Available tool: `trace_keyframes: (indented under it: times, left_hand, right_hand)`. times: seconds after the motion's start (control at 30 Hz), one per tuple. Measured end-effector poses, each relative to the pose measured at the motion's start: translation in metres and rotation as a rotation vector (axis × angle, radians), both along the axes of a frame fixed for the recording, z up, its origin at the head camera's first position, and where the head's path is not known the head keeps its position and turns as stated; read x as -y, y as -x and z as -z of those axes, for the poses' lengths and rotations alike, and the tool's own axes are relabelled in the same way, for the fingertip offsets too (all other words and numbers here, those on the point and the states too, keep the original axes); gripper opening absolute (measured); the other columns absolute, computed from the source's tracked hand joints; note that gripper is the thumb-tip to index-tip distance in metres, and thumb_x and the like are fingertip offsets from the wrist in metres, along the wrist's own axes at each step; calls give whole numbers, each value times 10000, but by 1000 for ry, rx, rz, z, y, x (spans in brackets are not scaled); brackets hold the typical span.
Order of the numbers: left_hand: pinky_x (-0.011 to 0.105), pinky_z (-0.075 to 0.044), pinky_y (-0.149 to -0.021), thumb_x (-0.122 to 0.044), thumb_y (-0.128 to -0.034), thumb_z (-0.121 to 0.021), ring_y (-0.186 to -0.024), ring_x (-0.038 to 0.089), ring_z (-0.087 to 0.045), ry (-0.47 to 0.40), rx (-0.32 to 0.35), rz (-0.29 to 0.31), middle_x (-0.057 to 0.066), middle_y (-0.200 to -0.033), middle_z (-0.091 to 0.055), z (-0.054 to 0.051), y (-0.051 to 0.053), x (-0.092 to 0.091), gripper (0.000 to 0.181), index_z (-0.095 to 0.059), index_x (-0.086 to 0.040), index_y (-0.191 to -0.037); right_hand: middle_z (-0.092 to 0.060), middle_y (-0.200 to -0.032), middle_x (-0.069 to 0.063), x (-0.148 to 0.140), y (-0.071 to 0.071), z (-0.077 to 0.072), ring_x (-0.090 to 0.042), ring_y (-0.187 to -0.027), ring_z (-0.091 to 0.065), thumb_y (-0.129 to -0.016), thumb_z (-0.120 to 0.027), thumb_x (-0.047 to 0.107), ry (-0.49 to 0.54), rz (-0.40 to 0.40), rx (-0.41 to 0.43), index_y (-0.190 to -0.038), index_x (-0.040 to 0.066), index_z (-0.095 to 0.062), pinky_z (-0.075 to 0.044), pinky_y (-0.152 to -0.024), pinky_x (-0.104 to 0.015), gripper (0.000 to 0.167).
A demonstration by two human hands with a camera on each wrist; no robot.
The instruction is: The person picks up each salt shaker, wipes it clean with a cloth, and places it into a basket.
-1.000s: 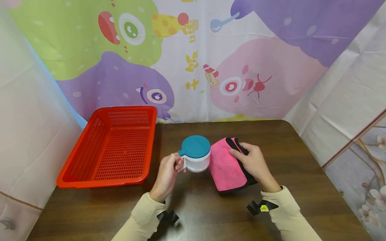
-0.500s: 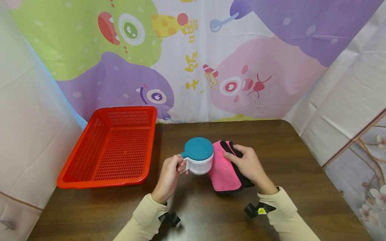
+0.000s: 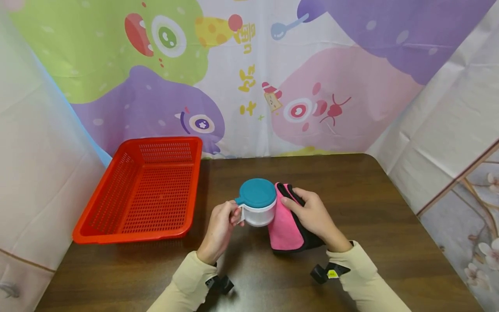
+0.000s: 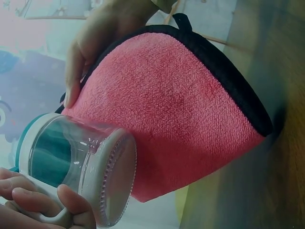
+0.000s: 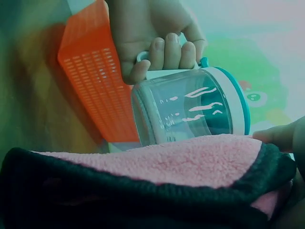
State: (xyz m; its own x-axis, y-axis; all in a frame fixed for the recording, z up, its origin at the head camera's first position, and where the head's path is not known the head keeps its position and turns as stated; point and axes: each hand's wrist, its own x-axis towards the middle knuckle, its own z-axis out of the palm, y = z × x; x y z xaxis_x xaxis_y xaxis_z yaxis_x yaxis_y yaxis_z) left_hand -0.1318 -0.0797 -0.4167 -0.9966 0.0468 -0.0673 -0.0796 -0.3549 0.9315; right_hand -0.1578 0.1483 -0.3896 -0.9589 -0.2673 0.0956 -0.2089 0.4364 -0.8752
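Observation:
A clear jar (image 3: 260, 216) with a teal lid and a white handle is held off the table. My left hand (image 3: 219, 225) grips it by that handle, fingers curled through it, as the right wrist view also shows. On the other side, my right hand (image 3: 313, 216) pinches a folded pink cloth (image 3: 285, 232) with black edging, thumb on the near face. The cloth stands against the jar's right side. In the left wrist view the pink cloth (image 4: 162, 105) hangs behind the jar (image 4: 81, 162), whose ribbed base faces right.
A red perforated plastic basket (image 3: 156, 195) stands on the left of the brown wooden table (image 3: 351, 182), with nothing seen inside it. Behind the table hangs a curtain (image 3: 249, 86) printed with cartoon figures. White panels flank both sides.
My right hand has moved left with the cloth, bringing it against the jar. The left hand and jar have shifted slightly right and nearer to me.

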Motion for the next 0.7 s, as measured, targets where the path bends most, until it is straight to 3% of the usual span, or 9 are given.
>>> trace_keyframes:
  times: [0.2, 0.7]
  left_hand:
    - [273, -419, -613, -82, -921, -352, -555, 138, -351, -11, -3, -10, -39, -563, -345, 1, 0, 0, 280, -397, -77, -645]
    - [270, -405, -616, -103, -934, -344, -561, 148, -314, -18, 13, -35, -29, -584, -326, 2, 1, 0, 268, -413, -68, -677]
  right_hand:
    - [-605, -793, -102, 5, -3, 1, -135, -666, -547, -949, -604, 240, -10, 13, -34, -1064, 10, -632, -502, -604, -238, 258]
    - [-547, -744, -87, 16, -9, 3, -154, -634, -528, -931, -632, 210, 47, 24, -43, -915, 34, -607, -483, -567, -240, 178]
